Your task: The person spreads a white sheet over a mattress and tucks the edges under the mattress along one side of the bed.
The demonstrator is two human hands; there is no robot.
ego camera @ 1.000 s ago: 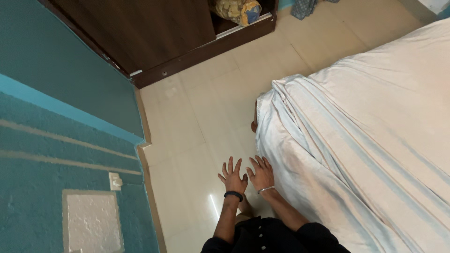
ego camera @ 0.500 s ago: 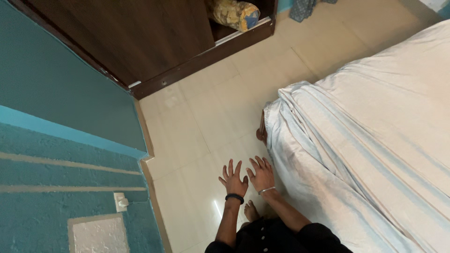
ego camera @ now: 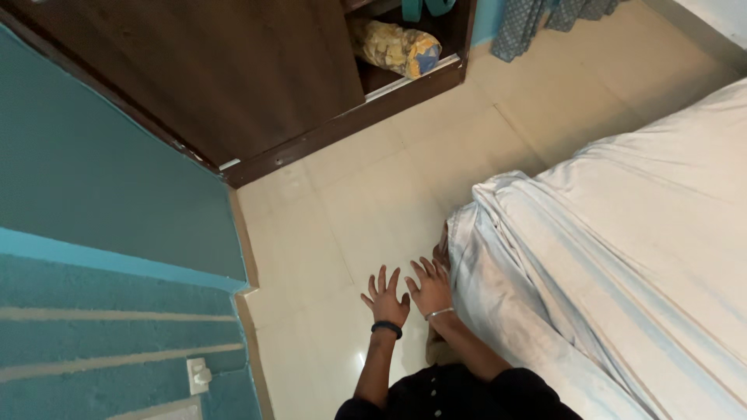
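Observation:
My left hand (ego camera: 385, 298) and my right hand (ego camera: 429, 287) are held out side by side in front of me, palms down, fingers spread, holding nothing. The left wrist has a dark band, the right a thin silver bangle. Just right of my right hand hangs the corner of a pale striped bedsheet (ego camera: 545, 264) draped over a bed (ego camera: 669, 194); the fingertips are close to the sheet's edge, and I cannot tell if they touch. Below the hands is the cream tiled floor (ego camera: 350, 210).
A teal wall (ego camera: 101, 202) with a white switch (ego camera: 198, 376) runs along the left. A dark wooden wardrobe (ego camera: 233, 70) stands ahead, one side open with a yellow patterned bundle (ego camera: 393, 47) inside. A patterned curtain (ego camera: 537, 19) hangs at the top right.
The view has moved forward and tilted up: the wardrobe and curtain show more, the bed corner sits lower right. Both hands stay spread and empty, the right now nearer the sheet's corner.

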